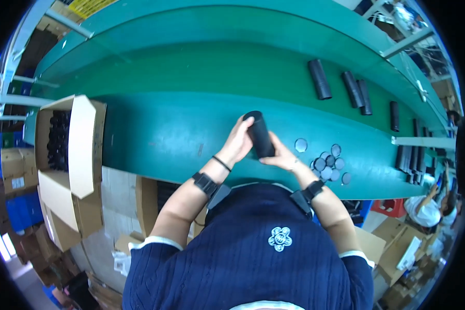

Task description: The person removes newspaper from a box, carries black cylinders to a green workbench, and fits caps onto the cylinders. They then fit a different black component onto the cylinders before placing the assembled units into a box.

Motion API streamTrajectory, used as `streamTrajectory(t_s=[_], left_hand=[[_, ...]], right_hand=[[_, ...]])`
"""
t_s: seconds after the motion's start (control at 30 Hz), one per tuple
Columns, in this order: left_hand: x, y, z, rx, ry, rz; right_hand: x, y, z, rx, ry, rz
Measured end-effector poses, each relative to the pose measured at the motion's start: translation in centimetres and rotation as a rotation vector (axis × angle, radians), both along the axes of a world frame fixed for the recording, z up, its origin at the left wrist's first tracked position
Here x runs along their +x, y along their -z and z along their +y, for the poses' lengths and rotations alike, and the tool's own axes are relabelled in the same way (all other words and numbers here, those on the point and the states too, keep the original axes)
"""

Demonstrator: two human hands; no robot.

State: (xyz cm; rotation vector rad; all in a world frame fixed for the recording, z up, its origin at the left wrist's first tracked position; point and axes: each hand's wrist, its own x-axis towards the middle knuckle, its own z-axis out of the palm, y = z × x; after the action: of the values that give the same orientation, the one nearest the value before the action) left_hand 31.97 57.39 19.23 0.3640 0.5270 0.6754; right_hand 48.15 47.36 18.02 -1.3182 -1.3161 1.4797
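Observation:
A black cylinder (260,135), tube-like and tilted, is held between both my hands above the green bench. My left hand (237,138) wraps its upper left side, thumb near the top end. Lower down, my right hand (281,155) closes round the other end from the right. Just right of that hand, several round dark caps (326,164) lie in a loose cluster, with a single cap (300,145) a little apart. Whether the cylinder's far end is capped I cannot tell.
Black cylinders (320,79) lie on the darker green strip (206,67) at the far right, more (409,157) at the right end. An open cardboard box (82,144) with black parts stands at the left. A co-worker (427,209) is at the right edge.

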Motion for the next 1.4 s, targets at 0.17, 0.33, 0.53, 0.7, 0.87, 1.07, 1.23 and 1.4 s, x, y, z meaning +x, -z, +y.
streamTrajectory(t_s=[0.17, 0.33, 0.53, 0.7, 0.87, 1.07, 1.23, 1.4], left_hand=[[-4.3, 1.9, 0.8, 0.116, -0.186, 0.588], [-15.1, 5.4, -2.7, -0.095, -0.125, 0.564], [-16.0, 2.7, -1.2, -0.08, 0.105, 0.7], [-12.3, 2.7, 0.0, -0.067, 0.308, 0.71], [-2.6, 0.1, -2.7, 0.187, 0.495, 0.663], [3.8, -0.5, -12.9, 0.202, 0.65, 0.647], [10.5, 0.0, -24.6, 0.217, 0.878, 0.769], [17.8, -1.9, -36.7, 0.302, 1.071, 0.714]], right_hand=[[2.4, -0.7, 8.9, -0.126, 0.352, -0.189], [4.9, 3.7, 17.1, -0.025, 0.61, -0.789], [7.9, 3.9, 13.8, 0.22, 0.957, -0.819], [4.7, -2.6, -0.3, 0.238, 0.739, -0.01], [5.0, -2.1, -28.1, 0.041, 1.424, -0.122], [4.9, 1.6, -58.9, -0.231, 2.043, -0.253], [4.7, 2.8, -79.2, -1.224, 1.622, -0.768], [1.5, 4.8, -91.0, -1.56, 0.794, -0.15]])
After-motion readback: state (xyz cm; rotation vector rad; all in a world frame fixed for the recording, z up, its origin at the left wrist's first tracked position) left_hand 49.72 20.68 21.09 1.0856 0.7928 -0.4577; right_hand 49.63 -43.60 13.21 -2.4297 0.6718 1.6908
